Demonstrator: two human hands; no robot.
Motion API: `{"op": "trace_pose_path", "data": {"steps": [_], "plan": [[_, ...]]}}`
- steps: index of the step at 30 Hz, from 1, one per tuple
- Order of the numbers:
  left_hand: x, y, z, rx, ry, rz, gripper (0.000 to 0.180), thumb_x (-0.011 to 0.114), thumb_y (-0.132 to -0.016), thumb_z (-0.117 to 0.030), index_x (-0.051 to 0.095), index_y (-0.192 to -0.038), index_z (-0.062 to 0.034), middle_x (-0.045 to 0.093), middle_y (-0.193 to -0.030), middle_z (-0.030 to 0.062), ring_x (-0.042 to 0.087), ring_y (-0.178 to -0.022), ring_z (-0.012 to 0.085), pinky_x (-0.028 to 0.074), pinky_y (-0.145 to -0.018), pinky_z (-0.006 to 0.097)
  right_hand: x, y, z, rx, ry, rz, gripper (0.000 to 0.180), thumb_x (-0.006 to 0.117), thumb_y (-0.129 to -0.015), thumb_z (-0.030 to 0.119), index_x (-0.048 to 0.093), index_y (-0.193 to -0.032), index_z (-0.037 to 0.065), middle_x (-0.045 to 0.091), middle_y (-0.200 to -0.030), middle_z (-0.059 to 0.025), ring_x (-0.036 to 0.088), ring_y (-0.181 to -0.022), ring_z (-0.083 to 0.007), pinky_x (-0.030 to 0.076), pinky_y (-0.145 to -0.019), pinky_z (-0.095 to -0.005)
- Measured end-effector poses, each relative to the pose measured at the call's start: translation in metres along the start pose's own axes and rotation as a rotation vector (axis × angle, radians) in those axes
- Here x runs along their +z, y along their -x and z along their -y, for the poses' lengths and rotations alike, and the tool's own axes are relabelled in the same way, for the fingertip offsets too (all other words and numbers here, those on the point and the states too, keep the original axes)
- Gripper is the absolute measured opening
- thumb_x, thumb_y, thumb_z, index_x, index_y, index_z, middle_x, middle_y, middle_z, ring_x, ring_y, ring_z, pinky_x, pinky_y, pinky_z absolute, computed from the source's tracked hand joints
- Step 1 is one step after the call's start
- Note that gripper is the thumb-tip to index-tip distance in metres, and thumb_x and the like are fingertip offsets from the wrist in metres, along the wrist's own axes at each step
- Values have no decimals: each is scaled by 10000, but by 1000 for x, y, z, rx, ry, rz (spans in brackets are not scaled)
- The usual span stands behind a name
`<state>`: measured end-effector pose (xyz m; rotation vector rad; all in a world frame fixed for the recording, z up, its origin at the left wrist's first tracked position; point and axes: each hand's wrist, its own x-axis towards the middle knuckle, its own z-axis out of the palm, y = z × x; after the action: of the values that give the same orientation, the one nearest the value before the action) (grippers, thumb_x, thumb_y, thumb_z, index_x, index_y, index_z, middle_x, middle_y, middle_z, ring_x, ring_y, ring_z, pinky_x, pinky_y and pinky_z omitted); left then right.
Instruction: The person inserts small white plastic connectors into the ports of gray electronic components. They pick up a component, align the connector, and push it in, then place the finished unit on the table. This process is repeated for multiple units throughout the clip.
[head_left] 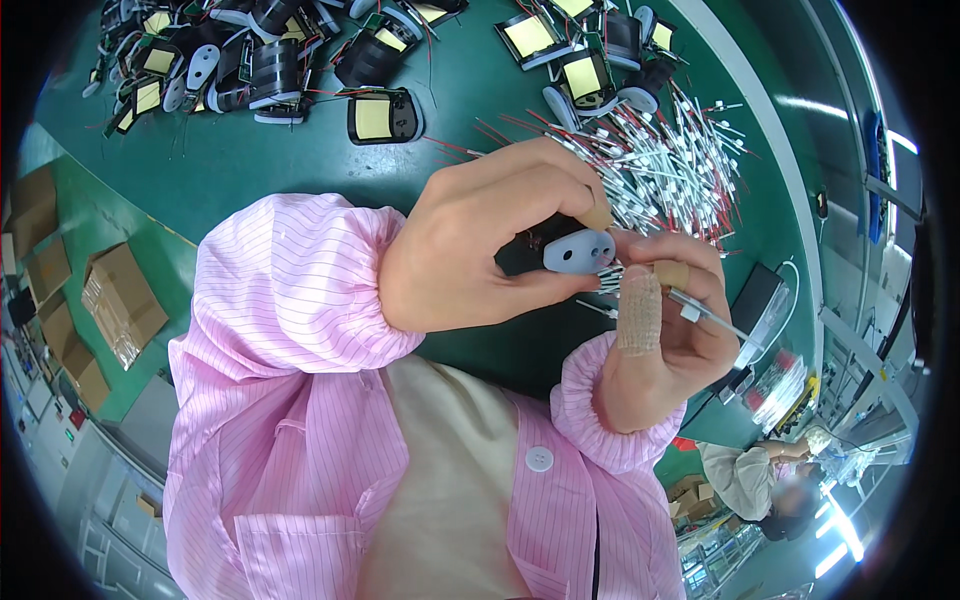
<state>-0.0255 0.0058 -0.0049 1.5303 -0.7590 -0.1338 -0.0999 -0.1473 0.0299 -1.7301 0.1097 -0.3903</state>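
Left hand [470, 250] gripping 1 black coil part [560, 245], grey 2-hole end facing right; right hand [665, 330] pinching 1 sleeved wire [705, 315].

- Two hands: left hand [470, 245], right hand [665, 330].
- One grey-capped black part [570, 248] held between them.
- One loose heap of white-and-red wire pieces [665, 165], too many to count.
- Roughly a dozen black coil parts with yellow faces [375, 117] on the table [250, 170]; exact number unclear.
- Three cardboard boxes [125, 300].
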Motion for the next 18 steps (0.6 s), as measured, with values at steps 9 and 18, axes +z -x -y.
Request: {"op": "trace_pose_path", "data": {"steps": [9,18], "plan": [[0,0,2,57,-5,0,374,818,-659,7,617,-974,8,631,-1052,152,642,-899,232,521,-746,309,1,1,4,-10,48,-3,61,596,-807,-130,562,-841,-93,584,-962,-196,655,-869,-289,553,-794,-363],[-1,1,2,78,6,3,373,811,-660,7,622,-982,5,631,-1058,157,641,-910,242,516,-761,314,3,1,6,12,83,-81,109,695,-707,-97,645,-800,-70,624,-895,-164,660,-790,-216,540,-690,-282]]}}
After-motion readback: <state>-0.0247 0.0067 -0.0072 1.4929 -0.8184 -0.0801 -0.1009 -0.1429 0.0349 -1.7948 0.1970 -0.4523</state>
